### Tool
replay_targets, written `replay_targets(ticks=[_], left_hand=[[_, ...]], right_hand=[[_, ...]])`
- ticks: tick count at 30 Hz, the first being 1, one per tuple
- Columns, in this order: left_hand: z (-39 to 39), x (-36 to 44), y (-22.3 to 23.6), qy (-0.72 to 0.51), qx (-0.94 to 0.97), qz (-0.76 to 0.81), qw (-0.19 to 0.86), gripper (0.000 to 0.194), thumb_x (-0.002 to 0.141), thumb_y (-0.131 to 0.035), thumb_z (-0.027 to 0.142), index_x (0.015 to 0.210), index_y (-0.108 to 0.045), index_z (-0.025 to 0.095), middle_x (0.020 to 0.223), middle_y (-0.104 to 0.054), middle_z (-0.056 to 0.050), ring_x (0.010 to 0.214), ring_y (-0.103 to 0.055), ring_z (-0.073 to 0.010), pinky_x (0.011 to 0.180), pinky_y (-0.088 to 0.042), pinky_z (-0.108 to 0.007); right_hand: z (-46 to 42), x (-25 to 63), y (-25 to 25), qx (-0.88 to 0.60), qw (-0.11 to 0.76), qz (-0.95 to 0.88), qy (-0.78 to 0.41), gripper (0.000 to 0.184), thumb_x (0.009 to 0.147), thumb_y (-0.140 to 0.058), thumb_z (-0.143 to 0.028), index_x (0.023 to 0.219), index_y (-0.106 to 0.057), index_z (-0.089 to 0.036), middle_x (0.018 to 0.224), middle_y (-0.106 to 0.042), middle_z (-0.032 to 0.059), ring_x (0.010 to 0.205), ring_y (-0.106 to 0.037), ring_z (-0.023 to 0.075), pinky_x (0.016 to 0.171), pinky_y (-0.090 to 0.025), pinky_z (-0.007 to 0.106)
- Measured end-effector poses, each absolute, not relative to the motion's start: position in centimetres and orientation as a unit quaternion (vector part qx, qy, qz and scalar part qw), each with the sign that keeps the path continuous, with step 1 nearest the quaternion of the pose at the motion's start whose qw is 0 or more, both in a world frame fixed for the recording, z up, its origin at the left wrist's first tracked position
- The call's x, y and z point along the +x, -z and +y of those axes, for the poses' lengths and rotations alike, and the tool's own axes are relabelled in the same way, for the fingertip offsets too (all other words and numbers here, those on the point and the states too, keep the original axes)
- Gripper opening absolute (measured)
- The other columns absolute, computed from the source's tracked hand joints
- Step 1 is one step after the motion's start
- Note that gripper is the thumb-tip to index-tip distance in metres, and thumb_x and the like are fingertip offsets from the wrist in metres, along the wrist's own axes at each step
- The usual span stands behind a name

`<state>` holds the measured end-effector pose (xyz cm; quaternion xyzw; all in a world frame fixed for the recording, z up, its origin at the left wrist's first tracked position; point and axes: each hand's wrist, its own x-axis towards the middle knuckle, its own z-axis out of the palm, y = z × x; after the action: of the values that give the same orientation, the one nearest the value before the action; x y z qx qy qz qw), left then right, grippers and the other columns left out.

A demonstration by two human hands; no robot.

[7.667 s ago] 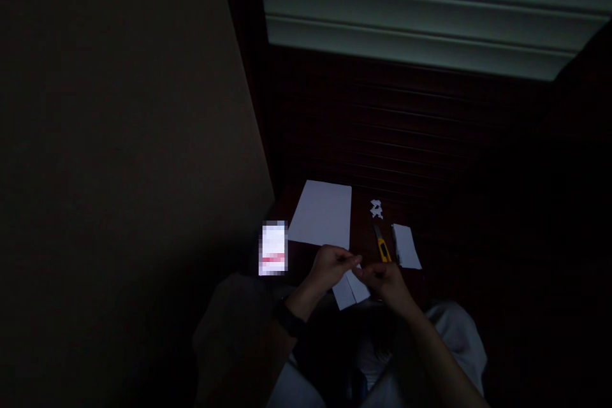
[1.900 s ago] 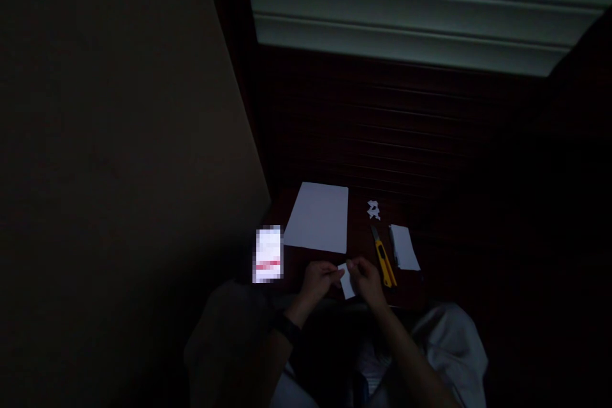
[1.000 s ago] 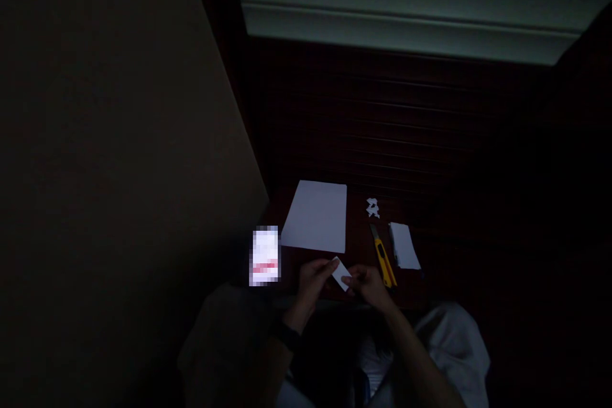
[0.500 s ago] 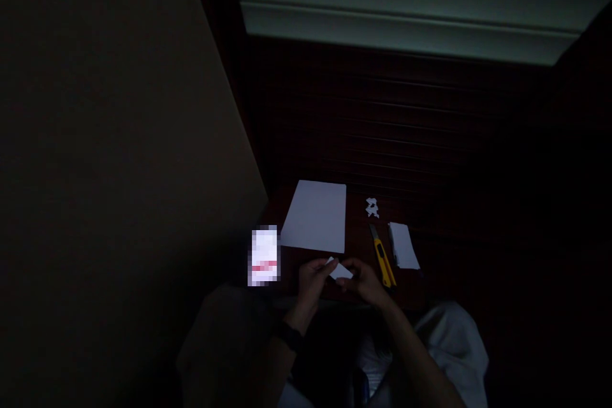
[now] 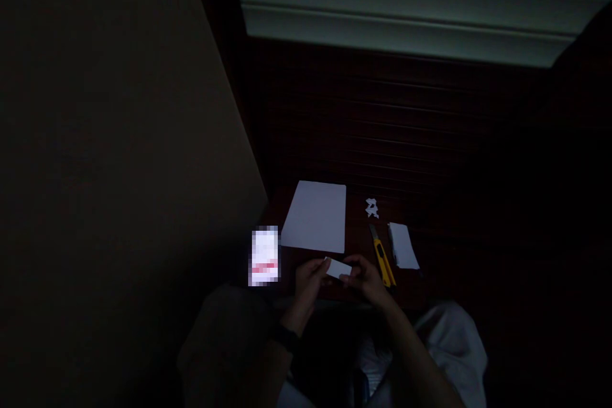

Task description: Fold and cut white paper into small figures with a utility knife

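A small white piece of paper (image 5: 338,268) is held above the near side of the dark table, roughly rectangular in outline. My left hand (image 5: 310,279) pinches its left end, thumb on top. At the right end, my right hand (image 5: 364,277) grips it between thumb and fingers. Just beyond my hands lies a large white sheet of paper (image 5: 316,217). A yellow utility knife (image 5: 383,262) rests close to the right of my right hand, its blade end pointing away from me.
Small folded white paper pieces (image 5: 371,208) lie at the back right. A stack of white paper (image 5: 404,246) sits right of the knife. A bright, pixelated screen-like rectangle (image 5: 264,256) is at the left. A wall (image 5: 224,140) rises on the left, and dark slats stand behind the table.
The paper between my hands has gone from a pointed, angled outline to a flatter rectangle. My left hand has shifted slightly left. The things on the table have stayed put.
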<state>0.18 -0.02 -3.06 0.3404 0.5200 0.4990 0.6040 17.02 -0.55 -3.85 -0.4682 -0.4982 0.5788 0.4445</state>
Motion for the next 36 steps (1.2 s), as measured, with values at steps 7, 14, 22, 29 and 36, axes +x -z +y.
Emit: replay_targets(ticks=[7, 14, 22, 29, 36], left_hand=[[-0.1, -0.2, 2.9, -0.445, 0.381, 0.496, 0.640, 0.050, 0.052, -0.079, 0.034, 0.096, -0.065, 0.013, 0.074, -0.069, -0.007, 0.067, -0.064, -0.0188, 0.059, -0.050, -0.027], [-0.2, 0.1, 2.7, -0.398, 0.481, 0.502, 0.599, 0.029, 0.061, -0.071, 0.041, 0.062, -0.070, 0.012, 0.061, -0.066, -0.005, 0.057, -0.059, -0.0156, 0.055, -0.040, -0.023], [-0.1, 0.2, 3.0, -0.402, 0.473, 0.493, 0.609, 0.029, 0.064, -0.069, 0.041, 0.060, -0.068, 0.012, 0.057, -0.065, -0.004, 0.055, -0.058, -0.0150, 0.053, -0.041, -0.023], [-0.7, 0.3, 2.4, -0.420, 0.449, 0.454, 0.645, 0.064, 0.053, -0.079, 0.027, 0.113, -0.060, 0.016, 0.101, -0.067, -0.011, 0.082, -0.064, -0.0227, 0.068, -0.051, -0.030], [-0.7, -0.2, 3.4, -0.399, 0.472, 0.455, 0.641, 0.054, 0.060, -0.075, 0.031, 0.110, -0.061, 0.013, 0.091, -0.069, -0.011, 0.075, -0.064, -0.0211, 0.061, -0.052, -0.028]], right_hand=[[-0.7, 17.4, 4.6, -0.547, 0.449, -0.488, -0.511, 0.039, 0.071, -0.062, -0.052, 0.080, -0.061, -0.015, 0.057, -0.057, -0.0010, 0.044, -0.042, 0.0082, 0.041, -0.030, 0.019], [-1.1, 17.1, 4.1, -0.531, 0.402, -0.515, -0.539, 0.037, 0.074, -0.057, -0.053, 0.072, -0.062, -0.016, 0.050, -0.053, -0.0027, 0.040, -0.040, 0.0078, 0.038, -0.027, 0.019], [-0.7, 16.8, 4.6, -0.538, 0.425, -0.496, -0.532, 0.039, 0.072, -0.060, -0.053, 0.063, -0.062, -0.014, 0.050, -0.056, -0.0001, 0.041, -0.042, 0.0084, 0.039, -0.029, 0.019], [-0.3, 17.0, 4.4, -0.568, 0.448, -0.459, -0.516, 0.043, 0.070, -0.059, -0.057, 0.072, -0.062, -0.014, 0.048, -0.054, -0.0017, 0.036, -0.038, 0.0073, 0.034, -0.028, 0.018], [-0.5, 17.4, 3.7, -0.516, 0.429, -0.475, -0.569, 0.047, 0.073, -0.061, -0.048, 0.109, -0.056, -0.018, 0.050, -0.055, -0.0052, 0.032, -0.036, 0.0060, 0.030, -0.026, 0.016]])
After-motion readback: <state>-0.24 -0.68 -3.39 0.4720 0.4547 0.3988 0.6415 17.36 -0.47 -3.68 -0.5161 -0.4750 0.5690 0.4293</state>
